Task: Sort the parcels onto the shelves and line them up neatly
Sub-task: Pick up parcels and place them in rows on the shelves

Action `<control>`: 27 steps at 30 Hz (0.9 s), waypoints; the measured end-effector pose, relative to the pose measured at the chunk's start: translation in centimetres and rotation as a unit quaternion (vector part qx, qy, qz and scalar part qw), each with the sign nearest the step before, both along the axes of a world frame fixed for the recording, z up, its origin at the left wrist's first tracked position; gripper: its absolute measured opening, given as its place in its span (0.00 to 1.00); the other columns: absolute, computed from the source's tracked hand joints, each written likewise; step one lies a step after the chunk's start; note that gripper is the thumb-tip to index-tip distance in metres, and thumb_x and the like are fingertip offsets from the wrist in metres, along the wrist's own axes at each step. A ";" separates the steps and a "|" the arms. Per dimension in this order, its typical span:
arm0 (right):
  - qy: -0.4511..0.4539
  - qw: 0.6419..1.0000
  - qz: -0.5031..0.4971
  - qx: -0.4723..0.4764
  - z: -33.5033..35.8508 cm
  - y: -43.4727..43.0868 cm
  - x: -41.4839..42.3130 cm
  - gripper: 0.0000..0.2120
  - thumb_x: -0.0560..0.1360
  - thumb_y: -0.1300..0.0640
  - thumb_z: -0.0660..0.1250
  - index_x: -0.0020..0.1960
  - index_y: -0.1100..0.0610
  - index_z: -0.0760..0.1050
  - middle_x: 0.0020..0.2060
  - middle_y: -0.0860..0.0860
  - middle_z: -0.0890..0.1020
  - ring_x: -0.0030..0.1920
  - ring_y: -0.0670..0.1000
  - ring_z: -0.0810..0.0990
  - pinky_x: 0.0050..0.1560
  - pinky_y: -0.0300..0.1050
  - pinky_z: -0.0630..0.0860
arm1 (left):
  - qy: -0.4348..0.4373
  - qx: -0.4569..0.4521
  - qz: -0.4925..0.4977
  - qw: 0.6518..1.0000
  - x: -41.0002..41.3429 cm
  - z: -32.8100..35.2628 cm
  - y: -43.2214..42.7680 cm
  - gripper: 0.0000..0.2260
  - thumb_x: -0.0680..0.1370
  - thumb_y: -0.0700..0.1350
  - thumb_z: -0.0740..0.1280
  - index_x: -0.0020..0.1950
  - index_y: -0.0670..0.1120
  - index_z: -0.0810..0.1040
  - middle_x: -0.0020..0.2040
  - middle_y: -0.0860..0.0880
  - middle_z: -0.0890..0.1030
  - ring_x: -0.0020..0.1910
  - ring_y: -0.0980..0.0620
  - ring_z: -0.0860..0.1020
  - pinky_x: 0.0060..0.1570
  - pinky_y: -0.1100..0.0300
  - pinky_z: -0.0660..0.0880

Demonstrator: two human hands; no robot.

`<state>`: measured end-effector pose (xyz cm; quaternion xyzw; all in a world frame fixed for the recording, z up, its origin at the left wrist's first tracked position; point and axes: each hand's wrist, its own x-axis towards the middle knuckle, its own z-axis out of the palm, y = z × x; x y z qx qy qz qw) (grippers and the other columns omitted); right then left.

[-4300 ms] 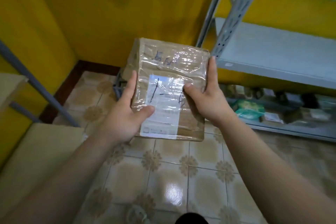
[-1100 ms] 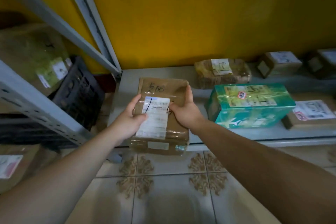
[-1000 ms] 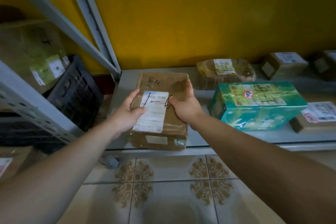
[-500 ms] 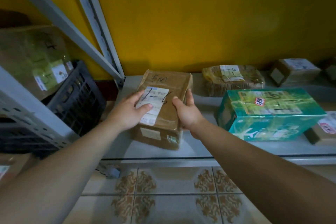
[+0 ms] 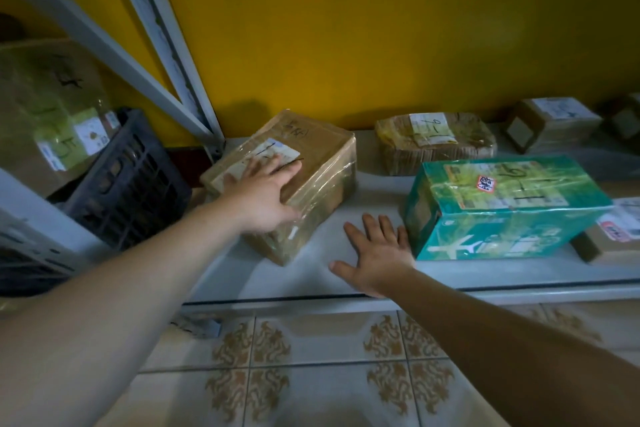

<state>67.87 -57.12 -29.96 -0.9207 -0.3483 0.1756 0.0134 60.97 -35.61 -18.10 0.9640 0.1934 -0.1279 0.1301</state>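
A brown taped parcel [image 5: 318,166] with a white label lies on the low grey shelf [image 5: 311,274], turned at an angle, near the shelf's left end. My left hand [image 5: 263,191] rests flat on its top with fingers straight. My right hand [image 5: 377,253] lies flat on the bare shelf between that parcel and a green box [image 5: 498,208], fingertips touching the green box's left end.
Behind the green box sit a plastic-wrapped brown parcel [image 5: 436,142] and a small carton [image 5: 550,125] against the yellow wall. Another labelled parcel [image 5: 616,236] lies at the far right. A dark crate [image 5: 128,180] and a large box [image 5: 52,114] stand left of the grey upright [image 5: 166,42].
The brown parcel was set down on the shelf and turned. My right hand let go of it and moved right onto the shelf; my left hand slid on top.
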 end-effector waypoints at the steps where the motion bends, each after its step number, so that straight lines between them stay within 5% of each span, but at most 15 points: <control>1: -0.006 1.000 0.001 -0.008 -0.2 0.0 0.0 0.43 0.72 0.23 0.44 0.79 0.42 0.35 0.79 0.51 0.35 0.77 0.59 0.32 0.73 0.62 0.32 | 0.017 0.019 -0.012 1.000 0.2 0.4 0.9 0.39 0.75 0.57 0.67 0.77 0.64 0.44 0.79 0.59 0.39 0.78 0.49 0.39 0.72 0.34 0.48; 4: -0.007 1.000 -0.007 -0.018 -0.5 0.4 0.3 0.44 0.70 0.22 0.41 0.78 0.41 0.33 0.79 0.51 0.34 0.77 0.59 0.30 0.72 0.63 0.30 | 0.065 0.089 0.010 0.994 1.4 1.1 2.3 0.37 0.79 0.55 0.63 0.76 0.65 0.39 0.78 0.61 0.38 0.78 0.43 0.41 0.69 0.28 0.48; 8: -0.012 1.000 -0.021 -0.010 -0.8 1.3 0.9 0.45 0.68 0.21 0.39 0.78 0.41 0.34 0.79 0.52 0.34 0.77 0.60 0.30 0.72 0.63 0.29 | 0.034 0.102 0.064 0.992 2.6 -0.1 1.7 0.40 0.74 0.68 0.61 0.76 0.65 0.37 0.78 0.58 0.37 0.76 0.36 0.41 0.66 0.26 0.50; 27: -0.036 0.999 -0.031 0.012 -1.5 1.6 0.8 0.47 0.64 0.20 0.36 0.78 0.41 0.36 0.79 0.52 0.37 0.77 0.59 0.30 0.68 0.61 0.24 | -0.072 0.165 -0.022 0.983 7.4 -1.8 6.9 0.35 0.76 0.67 0.61 0.77 0.66 0.45 0.79 0.57 0.47 0.77 0.38 0.50 0.69 0.33 0.56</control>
